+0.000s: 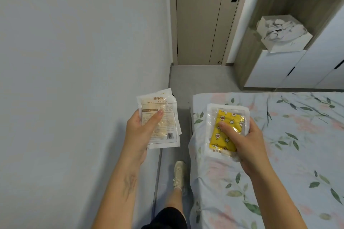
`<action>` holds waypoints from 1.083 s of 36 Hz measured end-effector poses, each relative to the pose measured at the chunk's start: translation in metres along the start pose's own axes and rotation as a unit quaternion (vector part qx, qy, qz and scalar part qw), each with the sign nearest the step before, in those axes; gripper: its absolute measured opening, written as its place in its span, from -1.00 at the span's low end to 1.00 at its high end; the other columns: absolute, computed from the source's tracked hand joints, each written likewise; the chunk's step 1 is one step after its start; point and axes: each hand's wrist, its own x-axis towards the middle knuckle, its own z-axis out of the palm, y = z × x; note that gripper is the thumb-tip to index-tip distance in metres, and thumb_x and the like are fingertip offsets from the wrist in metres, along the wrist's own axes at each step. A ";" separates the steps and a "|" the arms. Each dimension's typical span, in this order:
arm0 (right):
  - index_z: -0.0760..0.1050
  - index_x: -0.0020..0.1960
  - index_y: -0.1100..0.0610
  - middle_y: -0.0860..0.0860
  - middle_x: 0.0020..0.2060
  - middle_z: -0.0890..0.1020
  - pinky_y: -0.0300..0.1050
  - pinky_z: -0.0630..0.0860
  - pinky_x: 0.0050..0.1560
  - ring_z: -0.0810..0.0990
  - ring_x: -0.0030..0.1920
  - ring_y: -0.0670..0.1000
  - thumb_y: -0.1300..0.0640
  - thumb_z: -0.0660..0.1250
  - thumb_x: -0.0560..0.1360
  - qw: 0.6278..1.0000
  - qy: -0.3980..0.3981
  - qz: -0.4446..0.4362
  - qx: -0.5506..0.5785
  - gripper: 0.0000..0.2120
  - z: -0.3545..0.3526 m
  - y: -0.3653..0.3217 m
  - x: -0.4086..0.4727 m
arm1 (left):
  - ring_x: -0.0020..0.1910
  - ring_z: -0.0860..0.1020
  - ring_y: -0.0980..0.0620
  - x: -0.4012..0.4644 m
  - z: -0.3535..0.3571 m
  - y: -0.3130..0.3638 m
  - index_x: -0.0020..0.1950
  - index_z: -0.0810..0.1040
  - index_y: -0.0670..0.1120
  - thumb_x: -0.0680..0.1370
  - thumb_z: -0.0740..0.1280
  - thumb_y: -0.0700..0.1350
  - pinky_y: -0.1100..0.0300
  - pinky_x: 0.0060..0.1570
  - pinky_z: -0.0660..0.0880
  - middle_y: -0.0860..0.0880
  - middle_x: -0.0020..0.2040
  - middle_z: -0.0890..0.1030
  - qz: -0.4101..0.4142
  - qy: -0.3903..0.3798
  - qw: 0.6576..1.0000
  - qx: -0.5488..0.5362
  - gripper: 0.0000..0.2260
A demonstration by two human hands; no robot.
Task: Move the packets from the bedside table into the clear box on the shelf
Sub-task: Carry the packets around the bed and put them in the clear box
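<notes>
My left hand [138,132] grips a small stack of white hand-warmer packets [165,117], thumb across the printed front, held over the narrow floor strip beside the wall. My right hand [247,141] grips another clear packet with a yellow patterned pouch inside [226,126], thumb on top, above the corner of the bed. A shelf unit [290,11] stands at the far right beside the door. On its lower shelf sits a box [283,33] with crumpled white contents. The bedside table is out of view.
A bed with a floral sheet [279,154] fills the lower right. A plain wall [74,61] runs along the left. A closed door [201,16] stands ahead, with white cabinet doors [297,69] below the shelves. My leg and shoe [179,174] stand in the gap.
</notes>
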 end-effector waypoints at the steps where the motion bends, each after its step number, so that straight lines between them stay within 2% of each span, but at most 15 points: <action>1: 0.51 0.00 -0.05 0.00 -0.09 0.68 0.01 0.66 -0.19 0.69 -0.12 0.05 0.15 0.49 0.38 1.000 0.000 0.000 -0.001 -0.74 0.006 -0.003 0.016 | -0.17 0.69 0.09 0.017 0.005 0.004 -0.03 0.59 0.00 0.48 0.41 -0.18 0.14 -0.22 0.62 0.08 -0.17 0.71 0.007 -0.001 1.000 -0.001 -0.89; 8: 0.49 -0.08 -0.09 -0.17 -0.28 0.67 -0.21 0.61 -0.36 0.69 -0.26 -0.11 0.17 0.47 0.40 1.000 -0.010 -0.026 0.013 -0.77 0.060 -0.035 0.143 | -0.17 0.69 0.09 0.142 0.028 0.035 -0.03 0.60 0.01 0.48 0.42 -0.16 0.17 -0.25 0.60 0.09 -0.17 0.71 0.038 0.008 0.999 -0.003 -0.89; 13: 0.52 -0.02 -0.05 -0.10 -0.22 0.70 -0.13 0.63 -0.32 0.71 -0.21 -0.05 0.18 0.48 0.39 0.999 -0.008 -0.036 0.012 -0.76 0.087 -0.063 0.227 | -0.21 0.69 0.09 0.228 0.056 0.054 -0.06 0.60 -0.01 0.49 0.41 -0.19 0.19 -0.34 0.60 0.08 -0.21 0.71 0.040 0.004 0.999 -0.030 -0.90; 19: 0.51 0.04 -0.05 0.01 -0.07 0.68 0.03 0.66 -0.16 0.70 -0.11 0.04 0.15 0.47 0.39 0.999 -0.012 -0.040 -0.003 -0.73 0.104 -0.082 0.309 | -0.24 0.68 0.12 0.307 0.089 0.072 -0.07 0.59 0.00 0.50 0.40 -0.21 0.21 -0.35 0.60 0.09 -0.23 0.71 0.048 -0.006 0.998 -0.036 -0.89; 24: 0.50 -0.03 -0.10 -0.05 -0.12 0.68 -0.03 0.66 -0.21 0.70 -0.12 0.01 0.16 0.46 0.41 0.999 0.001 -0.049 0.010 -0.76 0.116 -0.091 0.358 | -0.23 0.68 0.13 0.357 0.104 0.084 -0.06 0.59 0.01 0.50 0.40 -0.20 0.22 -0.29 0.61 0.11 -0.23 0.70 0.059 -0.031 0.998 -0.009 -0.89; 28: 0.50 -0.02 -0.11 -0.05 -0.10 0.68 -0.01 0.66 -0.19 0.70 -0.10 0.02 0.14 0.46 0.41 0.999 0.008 -0.049 0.016 -0.76 0.126 -0.100 0.394 | -0.20 0.68 0.12 0.394 0.114 0.093 -0.05 0.59 0.01 0.50 0.40 -0.19 0.24 -0.27 0.60 0.10 -0.21 0.71 0.061 -0.044 0.997 0.000 -0.90; 31: 0.51 -0.01 -0.10 -0.03 -0.08 0.68 0.04 0.66 -0.15 0.69 -0.08 0.03 0.14 0.47 0.40 0.998 0.021 -0.053 0.024 -0.75 0.133 -0.106 0.422 | -0.17 0.68 0.10 0.423 0.122 0.100 -0.03 0.60 0.01 0.50 0.41 -0.17 0.19 -0.24 0.61 0.09 -0.18 0.71 0.055 -0.047 0.997 0.005 -0.90; 39: 0.53 0.00 -0.04 -0.01 -0.11 0.70 0.06 0.65 -0.14 0.71 -0.11 0.04 0.18 0.48 0.40 0.998 0.014 -0.048 0.033 -0.76 0.160 -0.111 0.513 | -0.17 0.69 0.07 0.498 0.129 0.101 0.01 0.60 -0.01 0.47 0.41 -0.18 0.17 -0.25 0.62 0.07 -0.16 0.71 0.047 -0.017 0.999 -0.015 -0.85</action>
